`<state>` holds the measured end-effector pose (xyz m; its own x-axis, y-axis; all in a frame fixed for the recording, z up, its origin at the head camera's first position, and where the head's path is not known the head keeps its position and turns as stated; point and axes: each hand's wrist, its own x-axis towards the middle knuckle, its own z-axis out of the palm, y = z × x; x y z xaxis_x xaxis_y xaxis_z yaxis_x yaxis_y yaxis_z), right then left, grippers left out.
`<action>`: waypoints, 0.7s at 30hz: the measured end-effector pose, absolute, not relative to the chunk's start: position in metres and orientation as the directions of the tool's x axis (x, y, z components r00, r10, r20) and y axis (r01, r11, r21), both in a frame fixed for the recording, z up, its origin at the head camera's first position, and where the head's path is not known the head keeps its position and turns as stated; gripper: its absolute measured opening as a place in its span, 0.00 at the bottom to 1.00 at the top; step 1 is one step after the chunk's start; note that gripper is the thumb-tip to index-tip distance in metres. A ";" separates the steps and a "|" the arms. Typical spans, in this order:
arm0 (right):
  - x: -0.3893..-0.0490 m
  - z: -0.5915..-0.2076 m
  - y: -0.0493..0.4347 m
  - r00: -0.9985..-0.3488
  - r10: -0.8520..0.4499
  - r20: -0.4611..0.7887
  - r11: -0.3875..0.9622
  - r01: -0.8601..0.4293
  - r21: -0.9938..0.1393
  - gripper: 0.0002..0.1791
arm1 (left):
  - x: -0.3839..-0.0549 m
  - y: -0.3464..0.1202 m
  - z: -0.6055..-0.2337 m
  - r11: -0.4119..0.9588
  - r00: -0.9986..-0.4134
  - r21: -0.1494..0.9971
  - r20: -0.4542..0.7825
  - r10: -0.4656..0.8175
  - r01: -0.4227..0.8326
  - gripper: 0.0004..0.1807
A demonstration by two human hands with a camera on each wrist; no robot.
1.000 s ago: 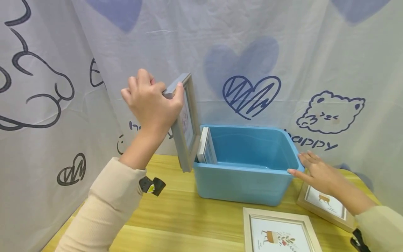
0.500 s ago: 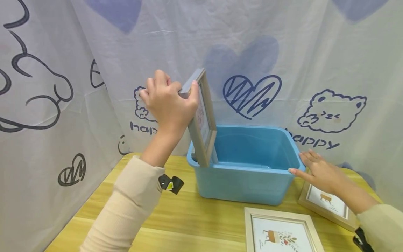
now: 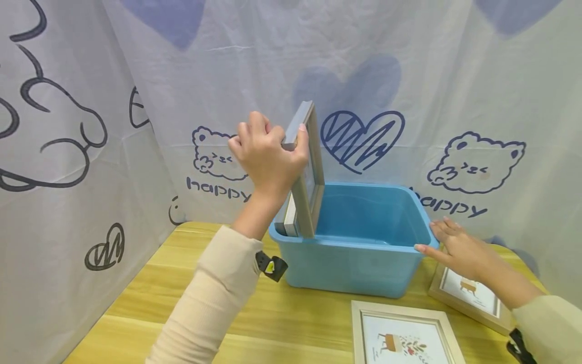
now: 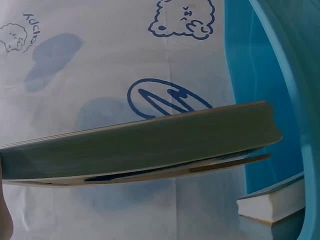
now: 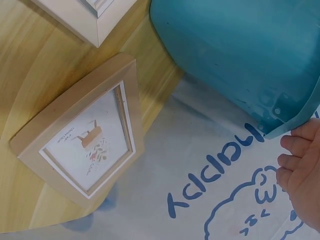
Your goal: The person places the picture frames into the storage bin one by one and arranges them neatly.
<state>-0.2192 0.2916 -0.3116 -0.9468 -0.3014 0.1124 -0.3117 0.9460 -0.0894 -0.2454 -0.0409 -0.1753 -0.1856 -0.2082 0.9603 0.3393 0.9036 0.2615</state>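
Observation:
My left hand (image 3: pixel 270 156) grips the top edge of a grey-beige picture frame (image 3: pixel 313 202), thumb on its front and fingers behind. Upright, the picture frame stands over the left part of a blue plastic bin (image 3: pixel 350 268); its lower end overlaps the near rim. In the left wrist view the picture frame's (image 4: pixel 150 140) narrow edge shows. A smaller white picture frame (image 3: pixel 290 220) sits in the bin just left of the held one, mostly hidden. My right hand (image 3: pixel 464 250) rests with extended fingers and thumb on the bin's right rim, near its front corner.
On the wooden table (image 3: pixel 218 298), a beige picture frame (image 3: pixel 359 328) lies in front of the bin. Another picture frame (image 5: pixel 95 135), with a similar plant print, lies right of the bin, partly under the right forearm. A printed curtain (image 3: pixel 254 65) hangs behind.
My left hand has carried the picture frame rightwards, from beside the bin's left end to over its left part. The white picture frame is now left of it. My right hand stays put.

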 end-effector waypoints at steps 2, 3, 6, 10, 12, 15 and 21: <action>-0.219 -0.312 0.292 -0.948 -0.298 0.111 0.947 -0.308 -0.090 0.46 | -0.250 -0.037 -0.180 0.903 -0.160 0.246 0.966 -0.201 0.351 0.24; -0.219 -0.312 0.292 -0.949 -0.296 0.110 0.948 -0.306 -0.090 0.46 | -0.252 -0.035 -0.183 0.903 -0.146 0.238 0.969 -0.197 0.358 0.24; -0.219 -0.312 0.291 -0.951 -0.291 0.108 0.950 -0.301 -0.088 0.47 | -0.259 -0.029 -0.193 0.902 -0.110 0.212 0.977 -0.183 0.376 0.24; -0.219 -0.312 0.291 -0.950 -0.293 0.110 0.949 -0.302 -0.087 0.46 | -0.268 -0.024 -0.204 0.906 -0.078 0.195 0.981 -0.179 0.375 0.24; -0.219 -0.313 0.291 -0.948 -0.296 0.113 0.948 -0.306 -0.086 0.46 | -0.270 -0.022 -0.209 0.906 -0.071 0.192 0.981 -0.179 0.378 0.24; -0.218 -0.313 0.291 -0.947 -0.298 0.119 0.947 -0.309 -0.084 0.46 | -0.272 -0.019 -0.216 0.905 -0.069 0.190 0.982 -0.177 0.381 0.24; -0.218 -0.313 0.292 -0.948 -0.293 0.123 0.949 -0.304 -0.087 0.46 | -0.276 -0.011 -0.226 0.908 -0.083 0.201 0.979 -0.184 0.368 0.23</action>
<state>-0.2182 0.2917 -0.3129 -0.9483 -0.2929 0.1226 -0.3042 0.9487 -0.0865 -0.2759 -0.0114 -0.2264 -0.0826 -0.1838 0.9795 0.3680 0.9078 0.2014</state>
